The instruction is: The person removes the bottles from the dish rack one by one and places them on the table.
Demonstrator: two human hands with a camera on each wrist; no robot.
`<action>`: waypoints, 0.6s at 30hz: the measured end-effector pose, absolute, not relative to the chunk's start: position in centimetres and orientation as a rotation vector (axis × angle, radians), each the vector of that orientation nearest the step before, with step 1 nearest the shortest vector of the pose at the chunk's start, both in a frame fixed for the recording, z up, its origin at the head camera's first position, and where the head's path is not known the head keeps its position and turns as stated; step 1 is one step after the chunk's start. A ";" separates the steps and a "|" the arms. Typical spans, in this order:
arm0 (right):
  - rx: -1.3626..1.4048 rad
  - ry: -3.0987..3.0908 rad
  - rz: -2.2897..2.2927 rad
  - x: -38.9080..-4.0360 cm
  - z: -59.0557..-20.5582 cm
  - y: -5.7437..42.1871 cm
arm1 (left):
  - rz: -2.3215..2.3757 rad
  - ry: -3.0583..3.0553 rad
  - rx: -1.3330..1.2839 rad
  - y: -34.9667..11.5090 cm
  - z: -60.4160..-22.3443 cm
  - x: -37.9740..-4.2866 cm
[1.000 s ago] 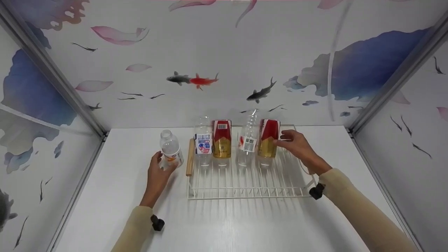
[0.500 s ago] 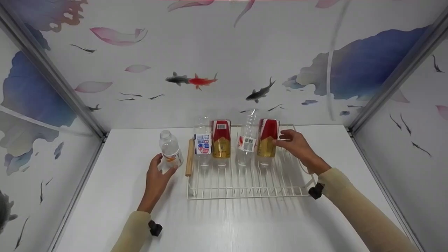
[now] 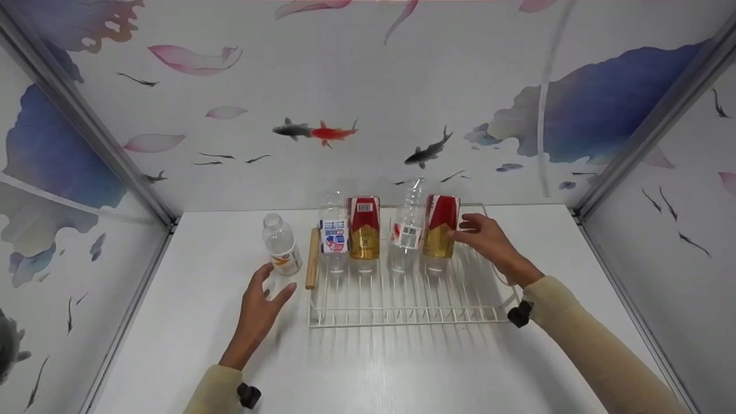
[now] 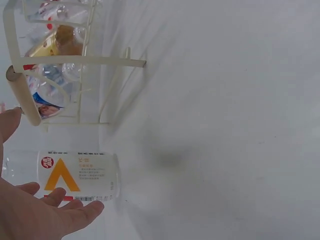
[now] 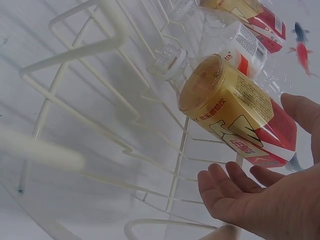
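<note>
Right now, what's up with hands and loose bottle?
Left hand beside loose bottle; bottle upright. Right hand at rightmost racked bottle, contact unclear. Wooden handle between the bottles.

High downward head view, close wrist views, shared rack (image 3: 411,324)

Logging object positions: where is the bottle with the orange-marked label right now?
In the head view, the bottle stands on the white table, left of the wooden handle of the wire rack, just beyond the left hand.
</note>
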State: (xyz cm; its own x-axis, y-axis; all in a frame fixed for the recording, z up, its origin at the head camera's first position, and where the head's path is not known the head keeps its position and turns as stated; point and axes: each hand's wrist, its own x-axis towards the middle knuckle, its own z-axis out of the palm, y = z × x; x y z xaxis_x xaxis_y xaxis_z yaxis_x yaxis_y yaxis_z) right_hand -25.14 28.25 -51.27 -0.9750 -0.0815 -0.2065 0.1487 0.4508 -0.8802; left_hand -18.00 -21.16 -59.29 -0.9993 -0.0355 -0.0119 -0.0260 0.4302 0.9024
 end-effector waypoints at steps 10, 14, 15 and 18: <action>0.052 2.500 -1.511 -25.6 -51.8 27.9 | -1.663 -2.697 0.051 -20.7 -58.5 -16.1; 0.012 2.513 -1.526 -25.8 -52.0 27.6 | -1.673 -2.708 -0.001 -20.4 -57.9 -15.1; 0.003 2.517 -1.532 -25.8 -52.0 27.5 | -1.679 -2.708 -0.021 -20.3 -57.8 -14.9; -0.016 2.525 -1.554 -25.8 -52.1 27.4 | -1.697 -2.708 -0.075 -20.0 -57.2 -14.2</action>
State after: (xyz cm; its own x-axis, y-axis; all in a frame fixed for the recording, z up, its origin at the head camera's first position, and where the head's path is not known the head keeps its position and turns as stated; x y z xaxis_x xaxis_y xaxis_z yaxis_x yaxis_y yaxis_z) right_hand -25.84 27.39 -52.13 -0.9844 -0.1012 -0.1442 0.0831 0.4550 -0.8866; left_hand -14.23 -19.97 -57.21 -0.9974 0.0691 -0.0215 0.0107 0.4356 0.9001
